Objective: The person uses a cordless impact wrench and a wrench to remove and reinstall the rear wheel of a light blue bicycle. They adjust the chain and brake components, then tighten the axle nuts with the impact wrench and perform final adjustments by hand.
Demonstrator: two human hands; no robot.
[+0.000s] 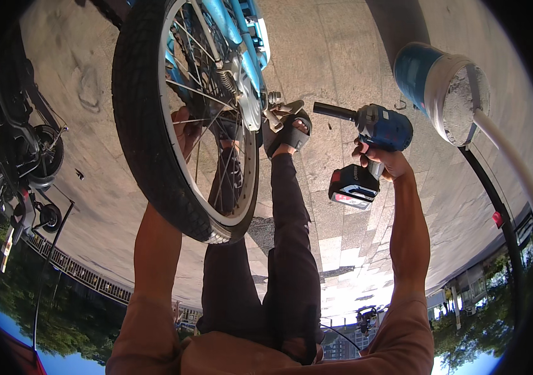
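My left hand (186, 131) is closed on the bicycle wheel (135, 112), partly hidden by its spokes and tyre. The wheel is on a light-blue bicycle frame (249, 62), with an axle and metal fittings at the hub. My right hand (384, 159) grips a blue cordless impact wrench (384, 128), battery at its base. The wrench's long black socket (334, 110) points left toward the hub, apart from it. My sandalled foot (289, 135) is just below the hub.
A blue-and-white bucket (432, 84) with a pale pole (507, 150) leaning from it stands at right, beside a dark bar (494, 200). Black scooters (22, 156) crowd the left edge. Paving (329, 50) lies around, with a railing (79, 269) and trees toward the rim.
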